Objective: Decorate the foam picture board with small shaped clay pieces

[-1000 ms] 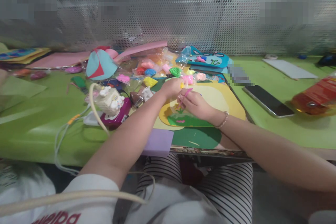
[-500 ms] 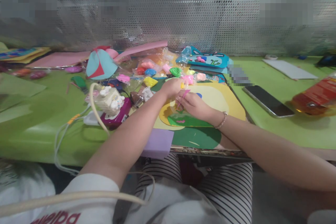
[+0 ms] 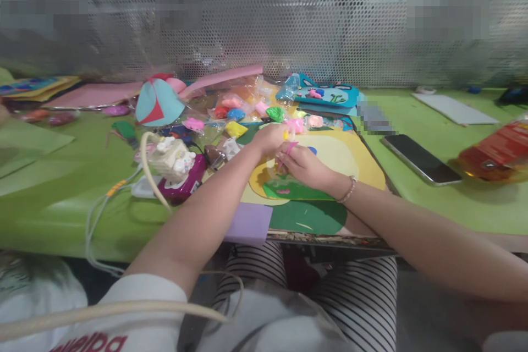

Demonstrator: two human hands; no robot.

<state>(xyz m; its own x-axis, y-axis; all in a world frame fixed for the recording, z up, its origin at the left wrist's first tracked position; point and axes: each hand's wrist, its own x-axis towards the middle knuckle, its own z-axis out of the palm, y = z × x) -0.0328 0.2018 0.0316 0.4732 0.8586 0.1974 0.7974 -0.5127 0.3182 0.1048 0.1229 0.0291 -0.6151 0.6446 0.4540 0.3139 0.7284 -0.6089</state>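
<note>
My left hand (image 3: pixel 273 140) and my right hand (image 3: pixel 304 164) meet over a yellow paper picture (image 3: pixel 369 168) with a green lower part. The left fingers are bent closed, and a small yellow piece (image 3: pixel 285 135) shows at them; what they grip is mostly hidden. A thin pink strip (image 3: pixel 292 148) sticks up from the pinched fingers of my right hand. Beside the right hand a blue spot (image 3: pixel 312 150) shows on the picture. Beneath it lie dark green paper (image 3: pixel 309 217) and a purple sheet (image 3: pixel 249 224).
Bagged coloured lumps, including a yellow one (image 3: pixel 236 130) and a green one (image 3: pixel 275 114), lie beyond my hands. Left stands a purple box (image 3: pixel 183 184) with a charger (image 3: pixel 173 159) and cables. A phone (image 3: pixel 421 159) and a drink bottle (image 3: pixel 495 154) are at right.
My hands stay almost in place. At the far left edge, a skin-coloured shape, perhaps another person's hand, has come into view, and the pale green paper there has shifted.
</note>
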